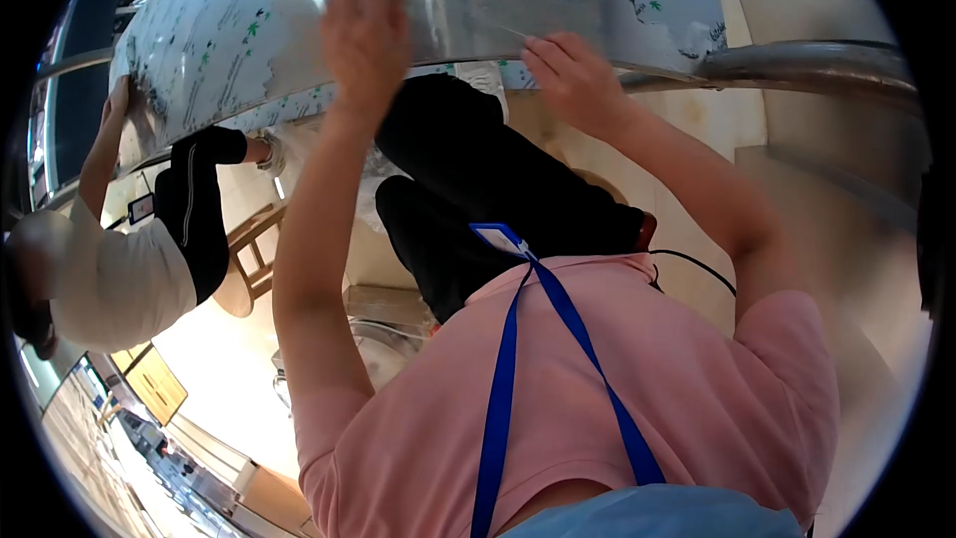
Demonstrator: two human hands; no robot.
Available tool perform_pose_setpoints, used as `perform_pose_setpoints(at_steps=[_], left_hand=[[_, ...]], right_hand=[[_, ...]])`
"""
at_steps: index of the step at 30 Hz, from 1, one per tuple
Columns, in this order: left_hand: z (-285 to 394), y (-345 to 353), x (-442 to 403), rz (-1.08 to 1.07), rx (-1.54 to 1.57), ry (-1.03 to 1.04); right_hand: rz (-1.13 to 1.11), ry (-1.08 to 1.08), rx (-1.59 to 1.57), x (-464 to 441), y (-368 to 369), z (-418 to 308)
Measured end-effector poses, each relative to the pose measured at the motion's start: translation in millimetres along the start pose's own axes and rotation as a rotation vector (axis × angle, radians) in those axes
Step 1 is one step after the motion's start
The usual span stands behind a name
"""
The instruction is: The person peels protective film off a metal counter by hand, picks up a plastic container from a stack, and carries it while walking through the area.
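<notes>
A shiny metal sheet (468, 20) lies in front of me, partly bare. Protective film (214, 70) printed with green and black leaves covers its left part, and more of it with a ragged edge remains at the upper right. My left hand (366, 45) is over the bare metal, smeared by motion, so its grip is unclear. Near the sheet's front edge, my right hand (578, 80) is closed in a pinch. A thin pale strip (511, 31) sticks out from its fingertips; its material is hard to make out.
Another person (129, 274) sits at the left, one hand on the sheet's left edge. A wooden stool (249, 259) stands beside that person. A metal rail (817, 65) extends to the right of the sheet. My black-trousered legs (498, 189) are below it.
</notes>
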State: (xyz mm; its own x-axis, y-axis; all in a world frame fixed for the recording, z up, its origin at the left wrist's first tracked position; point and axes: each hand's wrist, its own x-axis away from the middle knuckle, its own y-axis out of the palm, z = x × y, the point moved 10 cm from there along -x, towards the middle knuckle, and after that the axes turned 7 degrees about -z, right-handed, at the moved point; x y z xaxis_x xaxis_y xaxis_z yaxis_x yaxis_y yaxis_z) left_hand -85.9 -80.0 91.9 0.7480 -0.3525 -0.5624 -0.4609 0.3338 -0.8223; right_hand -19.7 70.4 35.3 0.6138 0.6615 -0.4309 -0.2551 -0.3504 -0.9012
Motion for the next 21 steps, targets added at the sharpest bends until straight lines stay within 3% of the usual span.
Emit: perform_pose_setpoints(at_steps=[4, 7, 10, 13, 16, 21], left_hand=[[90.1, 36.8, 16.1, -0.221, 0.255, 0.293], [113.7, 48.2, 9.1, -0.152, 0.21, 0.316], [117.2, 44.5, -5.4, -0.055, 0.015, 0.321], [103.7, 59.8, -12.0, -0.115, 0.034, 0.251], [107.9, 63.0, -13.3, -0.128, 0.084, 0.326], [70.5, 59.8, -21.5, -0.222, -0.042, 0.233]], right_hand=[[0.035, 0.045, -0.089, 27.6, -22.5, 27.3], [0.131, -0.011, 0.041, 20.5, -39.5, 38.9], [0.107, -0.009, 0.106, 10.6, -34.3, 51.3], [0.104, 0.008, 0.107, 8.7, -26.3, 60.3], [0.065, -0.013, 0.108, 7.8, -22.6, 59.6], [0.068, -0.011, 0.096, 9.9, -19.5, 66.4]])
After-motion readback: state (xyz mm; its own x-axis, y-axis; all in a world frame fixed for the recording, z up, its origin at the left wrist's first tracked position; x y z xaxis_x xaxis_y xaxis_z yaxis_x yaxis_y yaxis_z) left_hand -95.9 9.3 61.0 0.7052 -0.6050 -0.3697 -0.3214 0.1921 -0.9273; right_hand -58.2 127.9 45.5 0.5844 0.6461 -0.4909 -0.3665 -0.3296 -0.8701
